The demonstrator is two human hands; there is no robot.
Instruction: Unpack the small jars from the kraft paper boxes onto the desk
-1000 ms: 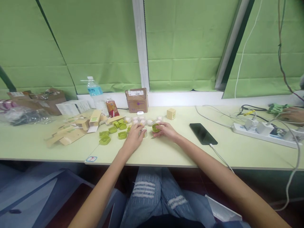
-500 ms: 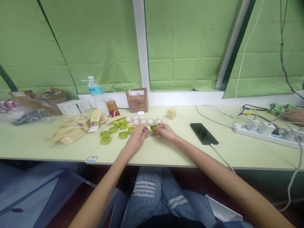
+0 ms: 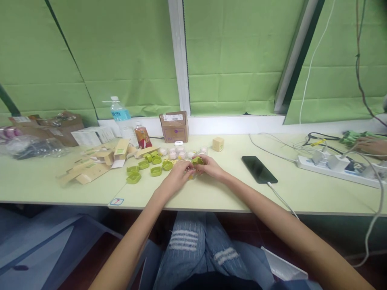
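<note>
My right hand (image 3: 211,167) is closed around a small green plastic case (image 3: 197,160). Beside it, my left hand (image 3: 179,174) is closed on a small clear container (image 3: 191,176) with some yellow in it, mostly hidden by my fingers. The two hands nearly meet, low over the table. Left of them lie several more green cases, among them a nearer one (image 3: 134,177) and one in the middle (image 3: 156,171). Just behind my hands are several small round pinkish containers (image 3: 181,154), partly covered, with a white earbud case (image 3: 178,143) at their back.
A small tan box (image 3: 218,144) and a black phone (image 3: 259,169) on a cable lie right. Opened cartons (image 3: 90,169), a water bottle (image 3: 121,117) and a drink pouch (image 3: 143,136) stand left. A brown box (image 3: 174,128) is behind. Far right: a power strip (image 3: 338,171) and another person's hand (image 3: 371,145).
The green case in my right hand has tilted and risen slightly. My left hand has shifted a little right and nearer, and the clear container shows lower, closer to the front edge.
</note>
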